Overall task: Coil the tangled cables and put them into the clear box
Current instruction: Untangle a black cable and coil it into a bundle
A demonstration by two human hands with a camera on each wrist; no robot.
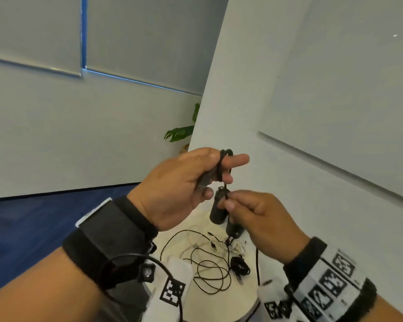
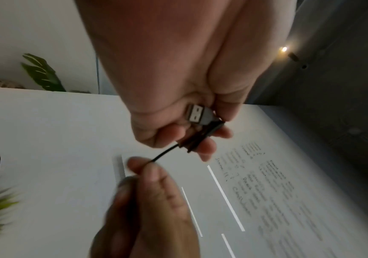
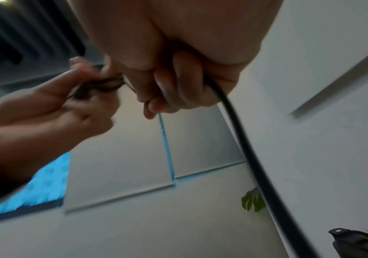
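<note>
My left hand point(image 1: 219, 180) is raised in front of me and grips a small coil of thin black cable point(image 1: 223, 162) looped round its fingers. The wrist view shows the cable's USB plug point(image 2: 197, 115) sticking out of that grip. Just below it my right hand point(image 1: 228, 201) pinches the free strand of the same cable point(image 2: 163, 154) between thumb and forefinger. Loose black cable loops point(image 1: 209, 273), a small black bundle point(image 1: 240, 266) and a white cable bundle point(image 1: 236, 246) lie on the white table point(image 1: 205, 305) below. No clear box is in view.
Two dark cylinders point(image 1: 218, 211) stand on the table behind my hands. A thick black lead point(image 3: 244, 148) hangs down from my right palm. A white wall with a whiteboard point(image 1: 335, 112) is close on the right. A green plant point(image 1: 182, 131) and blue floor point(image 1: 33, 228) lie beyond.
</note>
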